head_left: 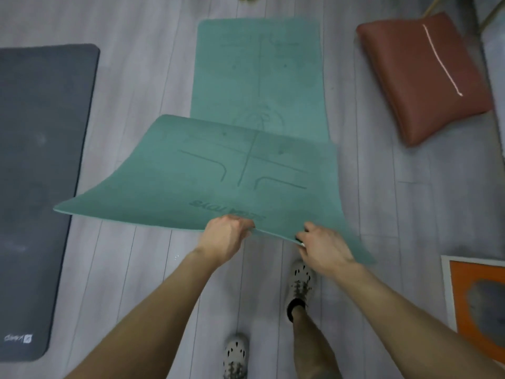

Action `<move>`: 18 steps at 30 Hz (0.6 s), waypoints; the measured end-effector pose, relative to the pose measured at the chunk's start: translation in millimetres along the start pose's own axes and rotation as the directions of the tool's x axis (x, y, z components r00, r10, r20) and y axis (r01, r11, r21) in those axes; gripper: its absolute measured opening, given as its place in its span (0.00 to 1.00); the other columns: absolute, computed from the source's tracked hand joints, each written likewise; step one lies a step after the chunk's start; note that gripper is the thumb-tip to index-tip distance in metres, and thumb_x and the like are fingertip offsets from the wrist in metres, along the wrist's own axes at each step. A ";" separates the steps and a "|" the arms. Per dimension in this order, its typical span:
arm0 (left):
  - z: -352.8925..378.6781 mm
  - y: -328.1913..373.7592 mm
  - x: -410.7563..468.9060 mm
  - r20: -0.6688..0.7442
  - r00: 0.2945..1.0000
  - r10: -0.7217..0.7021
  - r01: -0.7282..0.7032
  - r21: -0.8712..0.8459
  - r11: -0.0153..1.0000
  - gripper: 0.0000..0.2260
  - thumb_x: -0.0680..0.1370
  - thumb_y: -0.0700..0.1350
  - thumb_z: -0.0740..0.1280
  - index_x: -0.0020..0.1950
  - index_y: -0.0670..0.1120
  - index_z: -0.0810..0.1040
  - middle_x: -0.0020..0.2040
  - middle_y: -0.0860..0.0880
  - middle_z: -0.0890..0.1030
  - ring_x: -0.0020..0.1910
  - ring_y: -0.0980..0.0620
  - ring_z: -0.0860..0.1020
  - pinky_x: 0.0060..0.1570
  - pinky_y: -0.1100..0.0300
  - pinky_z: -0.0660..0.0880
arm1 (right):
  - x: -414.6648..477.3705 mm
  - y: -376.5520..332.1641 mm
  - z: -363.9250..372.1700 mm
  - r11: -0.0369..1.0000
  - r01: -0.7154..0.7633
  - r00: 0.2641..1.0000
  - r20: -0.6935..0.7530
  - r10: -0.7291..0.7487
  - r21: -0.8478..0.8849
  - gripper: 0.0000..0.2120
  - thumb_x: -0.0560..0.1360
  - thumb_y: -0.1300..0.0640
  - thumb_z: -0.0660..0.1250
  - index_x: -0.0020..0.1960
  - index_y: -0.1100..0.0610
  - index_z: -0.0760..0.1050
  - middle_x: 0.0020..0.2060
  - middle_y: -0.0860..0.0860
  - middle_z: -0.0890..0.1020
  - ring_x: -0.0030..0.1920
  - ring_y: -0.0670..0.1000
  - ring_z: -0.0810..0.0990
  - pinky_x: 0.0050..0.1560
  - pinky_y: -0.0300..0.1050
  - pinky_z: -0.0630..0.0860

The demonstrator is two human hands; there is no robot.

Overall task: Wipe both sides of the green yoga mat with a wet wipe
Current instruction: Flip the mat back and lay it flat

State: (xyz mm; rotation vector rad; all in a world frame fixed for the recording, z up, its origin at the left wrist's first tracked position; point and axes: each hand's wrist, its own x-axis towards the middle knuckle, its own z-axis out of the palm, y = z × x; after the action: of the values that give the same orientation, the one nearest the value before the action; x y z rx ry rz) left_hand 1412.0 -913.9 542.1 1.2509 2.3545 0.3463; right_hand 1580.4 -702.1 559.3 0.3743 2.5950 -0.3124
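Green foam-rubber yoga mat [240,173], long and pressed with alignment lines, is half off the pale grey plank floor [382,203]: its near end is raised in my grip and its far end lies flat ahead of me. The trouble I foresee comes from where I hold it. Both hands sit close together near the middle of the short edge, so the corners hang unsupported (the left one sags low, just beside the dark grey mat [41,160] lying flat). If I flip it from here, I think a corner could fold under, drag across the floor or land crooked, and my forward shoe [300,283] is near enough to catch the edge. My left hand [226,235] is curled over the rim, knuckles up, clamped on it. My right hand [325,250] pinches the rim, thumb on top. Whether the wet wipe is tucked under those fingers I cannot tell.
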 end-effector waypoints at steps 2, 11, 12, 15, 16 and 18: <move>19.2 -1.0 -26.3 0.006 1.000 -0.013 0.014 -0.053 0.998 0.06 0.80 0.50 0.70 0.56 0.54 0.83 0.49 0.52 0.86 0.51 0.42 0.82 0.42 0.52 0.74 | -19.0 -12.2 21.1 0.998 -0.030 0.999 0.016 0.031 -0.055 0.09 0.81 0.49 0.65 0.54 0.52 0.81 0.49 0.52 0.76 0.49 0.58 0.81 0.46 0.49 0.74; 113.3 22.7 -111.0 0.136 0.989 -0.053 0.059 -0.038 0.998 0.09 0.80 0.52 0.71 0.60 0.57 0.85 0.53 0.51 0.87 0.55 0.44 0.83 0.49 0.52 0.77 | -92.0 -40.1 102.5 0.977 -0.175 0.974 0.123 0.190 -0.122 0.09 0.77 0.54 0.67 0.55 0.53 0.83 0.51 0.53 0.75 0.53 0.58 0.81 0.52 0.50 0.78; 120.2 25.1 -116.6 0.153 0.987 -0.053 0.059 -0.037 0.998 0.10 0.80 0.52 0.71 0.60 0.57 0.85 0.54 0.51 0.87 0.55 0.44 0.83 0.50 0.52 0.78 | -97.7 -42.2 110.5 0.975 -0.188 0.970 0.131 0.203 -0.123 0.10 0.77 0.54 0.68 0.56 0.53 0.82 0.53 0.53 0.75 0.54 0.58 0.81 0.53 0.50 0.78; 136.2 31.6 -131.7 0.211 0.976 -0.051 0.056 -0.020 0.998 0.11 0.80 0.50 0.70 0.62 0.56 0.84 0.56 0.51 0.87 0.57 0.44 0.83 0.53 0.52 0.79 | -115.7 -46.8 130.8 0.974 -0.227 0.955 0.194 0.226 -0.020 0.12 0.79 0.49 0.68 0.59 0.54 0.80 0.57 0.54 0.76 0.56 0.60 0.82 0.54 0.50 0.78; 138.0 33.4 -138.6 0.241 0.969 -0.061 0.064 -0.004 0.998 0.11 0.81 0.51 0.69 0.62 0.56 0.83 0.56 0.51 0.87 0.57 0.45 0.83 0.53 0.52 0.79 | -123.4 -48.4 135.3 0.969 -0.246 0.949 0.211 0.232 0.038 0.13 0.79 0.47 0.68 0.59 0.54 0.80 0.57 0.54 0.77 0.56 0.61 0.82 0.54 0.50 0.78; 136.1 35.4 -154.3 0.296 0.952 -0.081 0.066 0.060 0.996 0.12 0.81 0.52 0.68 0.65 0.57 0.81 0.58 0.52 0.86 0.59 0.45 0.83 0.56 0.52 0.79 | -141.3 -49.7 139.2 0.952 -0.281 0.943 0.221 0.250 0.119 0.13 0.81 0.46 0.66 0.56 0.55 0.81 0.56 0.55 0.79 0.56 0.61 0.82 0.53 0.49 0.77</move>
State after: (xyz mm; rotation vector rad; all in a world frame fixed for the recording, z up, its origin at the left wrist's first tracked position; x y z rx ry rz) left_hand 1580.4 -1020.8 480.5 1.1443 2.1533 0.0687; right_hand 1744.6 -817.4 519.6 0.7016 2.2924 -0.4262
